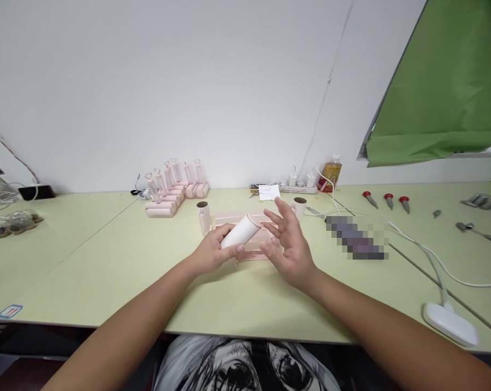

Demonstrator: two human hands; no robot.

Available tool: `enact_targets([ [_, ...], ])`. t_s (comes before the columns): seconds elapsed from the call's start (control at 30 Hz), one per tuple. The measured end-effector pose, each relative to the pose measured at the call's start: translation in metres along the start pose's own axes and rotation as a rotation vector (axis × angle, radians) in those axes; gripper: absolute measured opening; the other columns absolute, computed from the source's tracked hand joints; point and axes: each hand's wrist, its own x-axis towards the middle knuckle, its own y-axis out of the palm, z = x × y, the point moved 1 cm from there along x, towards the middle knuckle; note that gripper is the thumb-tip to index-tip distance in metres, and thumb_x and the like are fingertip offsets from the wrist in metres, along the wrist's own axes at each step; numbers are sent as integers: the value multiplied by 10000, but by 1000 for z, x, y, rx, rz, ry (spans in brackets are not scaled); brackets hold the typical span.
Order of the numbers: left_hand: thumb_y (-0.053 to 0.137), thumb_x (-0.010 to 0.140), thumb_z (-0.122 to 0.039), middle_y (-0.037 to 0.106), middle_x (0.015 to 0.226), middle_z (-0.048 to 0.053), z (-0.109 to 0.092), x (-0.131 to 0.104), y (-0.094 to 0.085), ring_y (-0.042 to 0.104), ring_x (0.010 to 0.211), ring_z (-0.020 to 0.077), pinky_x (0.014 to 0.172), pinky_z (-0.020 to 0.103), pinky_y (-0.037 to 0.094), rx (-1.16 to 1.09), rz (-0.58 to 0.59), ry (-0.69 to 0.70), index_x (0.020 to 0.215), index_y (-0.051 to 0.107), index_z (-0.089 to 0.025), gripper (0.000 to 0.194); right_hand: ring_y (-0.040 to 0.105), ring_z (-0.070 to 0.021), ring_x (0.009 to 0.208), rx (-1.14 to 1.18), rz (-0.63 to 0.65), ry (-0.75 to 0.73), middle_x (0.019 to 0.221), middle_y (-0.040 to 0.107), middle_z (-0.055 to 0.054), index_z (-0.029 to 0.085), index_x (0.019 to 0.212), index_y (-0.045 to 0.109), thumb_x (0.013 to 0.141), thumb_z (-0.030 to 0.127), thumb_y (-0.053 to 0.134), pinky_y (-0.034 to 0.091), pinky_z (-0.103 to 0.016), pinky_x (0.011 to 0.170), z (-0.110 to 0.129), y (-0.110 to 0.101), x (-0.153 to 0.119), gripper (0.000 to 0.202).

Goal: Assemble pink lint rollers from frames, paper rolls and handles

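My left hand [212, 250] is wrapped round a white cylinder [241, 232], which tilts up to the right above the table. Close to the cylinder's upper end, my right hand [289, 244] is raised with its fingers spread and holds nothing. Beneath and behind both hands lies a pink tray-like piece [253, 254], partly hidden by them. An upright pinkish tube [203, 217] with a dark open top stands to the left of it. Another upright tube [299, 206] stands behind my right hand, partly covered.
Several pink cylinders [160, 209] with clear parts stand at the back left. At the back are a power strip [298, 189] and a bottle [330, 174]. Red-topped tools [389, 201], a blurred dark object [355, 238] and a white cabled device [450, 323] lie to the right.
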Motion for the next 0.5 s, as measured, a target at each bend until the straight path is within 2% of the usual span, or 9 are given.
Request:
enact_targets([
  [0.1, 660, 784, -421, 665, 947, 60, 1, -1, 1, 635, 770, 202, 670, 304, 505, 60, 24, 49, 1198, 567, -193, 482, 463, -304, 1303, -87, 239, -3, 1499, 386, -95, 281, 1443, 390, 869, 344, 606, 547, -457, 936, 4, 0, 0, 616],
  [0.17, 673, 774, -417, 646, 1086, 90, 1, -2, 2, 638, 849, 222, 718, 326, 509, 84, 30, 70, 1293, 502, -212, 583, 525, -295, 1246, -107, 284, 1, 1489, 402, -97, 271, 1424, 429, 877, 327, 591, 584, -436, 875, 4, -1, 1, 573],
  [0.27, 663, 794, -394, 594, 1219, 127, 0, -4, 3, 642, 907, 236, 763, 361, 507, 78, 37, 67, 1499, 153, -265, 880, 513, -294, 1258, -95, 287, 3, 1496, 392, -92, 277, 1436, 408, 873, 309, 592, 582, -434, 877, 4, -2, 2, 593],
  [0.3, 656, 805, -378, 581, 1246, 134, -1, -5, 3, 634, 950, 246, 800, 380, 499, 103, 42, 81, 1515, 48, -274, 940, 516, -290, 1255, -76, 307, 9, 1506, 374, -92, 278, 1443, 396, 872, 303, 593, 584, -421, 871, 3, -2, 2, 604],
  [0.33, 647, 815, -362, 566, 1273, 135, -2, -5, 3, 617, 1003, 258, 843, 400, 484, 145, 53, 109, 1517, 8, -278, 953, 533, -280, 1237, -49, 333, 17, 1517, 355, -92, 279, 1449, 383, 873, 296, 590, 590, -401, 855, 3, -2, 2, 612],
  [0.37, 639, 821, -349, 546, 1302, 134, -3, -6, 3, 593, 1058, 270, 889, 417, 463, 193, 66, 148, 1519, 38, -278, 924, 564, -264, 1200, -20, 358, 24, 1521, 345, -95, 279, 1455, 369, 877, 286, 582, 595, -379, 835, 3, -2, 2, 617],
  [0.43, 633, 823, -341, 498, 1359, 123, -6, -6, 2, 541, 1136, 288, 953, 430, 426, 258, 81, 226, 1492, 203, -273, 798, 631, -224, 1086, 0, 384, 31, 1491, 389, -109, 275, 1461, 351, 885, 264, 557, 601, -339, 779, 1, -2, 3, 612],
  [0.5, 644, 806, -357, 474, 1367, 118, -7, -6, -1, 534, 1123, 288, 936, 414, 438, 272, 60, 236, 1425, 334, -262, 698, 663, -191, 955, -70, 339, 20, 1404, 493, -118, 260, 1449, 365, 891, 244, 526, 590, -315, 709, -2, -4, 5, 581],
])
